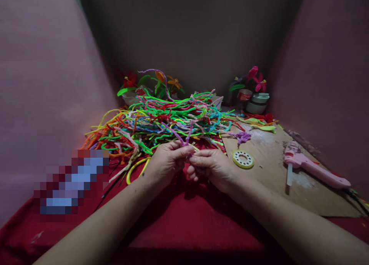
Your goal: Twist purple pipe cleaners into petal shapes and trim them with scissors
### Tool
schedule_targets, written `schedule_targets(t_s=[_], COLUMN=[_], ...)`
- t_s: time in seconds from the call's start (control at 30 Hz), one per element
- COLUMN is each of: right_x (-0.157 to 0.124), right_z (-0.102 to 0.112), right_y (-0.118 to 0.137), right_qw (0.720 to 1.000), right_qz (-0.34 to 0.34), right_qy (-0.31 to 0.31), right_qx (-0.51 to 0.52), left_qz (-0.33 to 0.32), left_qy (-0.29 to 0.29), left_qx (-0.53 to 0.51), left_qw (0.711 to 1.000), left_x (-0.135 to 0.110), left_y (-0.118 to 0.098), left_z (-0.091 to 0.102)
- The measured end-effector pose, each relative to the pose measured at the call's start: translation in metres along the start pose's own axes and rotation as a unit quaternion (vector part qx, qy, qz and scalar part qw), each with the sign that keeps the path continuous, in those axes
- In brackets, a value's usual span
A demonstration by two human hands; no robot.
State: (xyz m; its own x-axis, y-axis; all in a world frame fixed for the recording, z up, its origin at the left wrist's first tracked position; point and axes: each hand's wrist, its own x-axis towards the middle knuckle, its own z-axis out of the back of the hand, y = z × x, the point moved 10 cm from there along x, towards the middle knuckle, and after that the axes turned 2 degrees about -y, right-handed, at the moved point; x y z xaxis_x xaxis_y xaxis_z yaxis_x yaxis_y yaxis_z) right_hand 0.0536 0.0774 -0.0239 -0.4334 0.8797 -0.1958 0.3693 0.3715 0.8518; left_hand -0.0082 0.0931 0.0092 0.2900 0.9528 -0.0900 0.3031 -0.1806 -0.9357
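Both my hands meet over the red cloth in the middle of the head view, pinching a purple pipe cleaner (188,134). My left hand (170,157) is closed on it, thumb against fingertips, and two fuzzy ends stick up above in a V. Fingers of my right hand (210,165) are closed on its lower part, right beside the left fingertips. What lies between the fingers is mostly hidden. Just beyond my hands spreads a large heap of coloured pipe cleaners (178,115). A purple pipe-cleaner piece (242,137) lies to the right.
On the right, a brown board (268,180) carries a pink glue gun (317,167) and a yellow-rimmed round spool (243,159). Pipe-cleaner flowers (258,78) and a lidded jar (258,102) stand behind. A yellow loop (129,172) lies left of my hands on the red cloth (196,226).
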Motion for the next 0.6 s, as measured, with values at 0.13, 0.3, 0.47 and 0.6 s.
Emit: schedule_targets(t_s=[0.13,0.3,0.47,0.6], right_x=[0.0,-0.001,-0.005,-0.007], right_z=[0.004,-0.002,-0.005,-0.008], right_y=[-0.003,-0.003,0.002,0.005], right_qw=[0.999,1.0,0.999,0.998], right_qz=[0.0,0.013,0.016,0.015], right_qy=[-0.02,0.01,0.002,0.0], right_qx=[-0.027,-0.019,-0.048,-0.067], left_qz=[-0.028,-0.023,-0.022,-0.019], left_qy=[-0.053,-0.058,-0.051,-0.059], left_qx=[0.01,0.038,0.05,0.069], left_qw=[0.998,0.997,0.997,0.996], left_x=[0.003,0.003,0.004,0.003], left_y=[-0.01,-0.008,-0.006,-0.006], left_z=[0.015,0.018,0.015,0.016])
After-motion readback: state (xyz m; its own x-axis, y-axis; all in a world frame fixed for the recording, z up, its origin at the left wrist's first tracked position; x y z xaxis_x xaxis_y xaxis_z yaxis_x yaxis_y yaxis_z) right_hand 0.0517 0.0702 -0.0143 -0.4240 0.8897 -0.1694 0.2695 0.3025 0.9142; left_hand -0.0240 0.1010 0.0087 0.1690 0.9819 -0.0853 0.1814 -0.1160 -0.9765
